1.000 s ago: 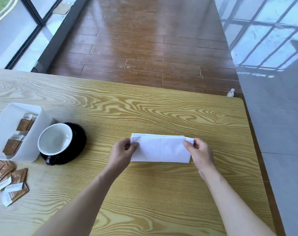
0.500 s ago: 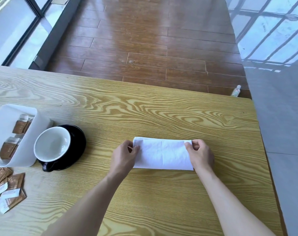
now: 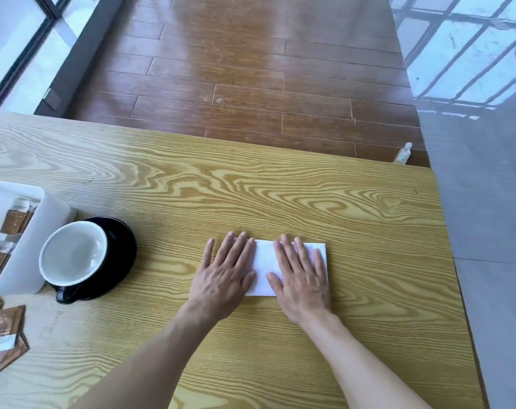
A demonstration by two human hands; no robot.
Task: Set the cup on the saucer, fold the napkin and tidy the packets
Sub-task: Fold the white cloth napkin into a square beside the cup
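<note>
A folded white napkin point(image 3: 264, 267) lies flat on the wooden table point(image 3: 280, 196), right of centre. My left hand point(image 3: 226, 274) rests flat on its left end, fingers spread. My right hand point(image 3: 302, 274) lies flat on its right part, and only a strip of napkin shows between the two hands. At the left, a cup point(image 3: 72, 253), black outside and white inside, stands on a black saucer point(image 3: 119, 252). Brown packets point(image 3: 6, 340) lie loose at the table's near left edge. More packets point(image 3: 16, 215) sit inside the white tray point(image 3: 34, 255).
The white tray touches the saucer's left side. The table's far edge and right edge drop to a brown plank floor and grey tiles. A small bottle point(image 3: 403, 153) stands on the floor beyond the far right corner.
Both hands let go of the napkin's ends and now lie flat, palms down, on top of it. The napkin looks narrower than before. The view has shifted a little.
</note>
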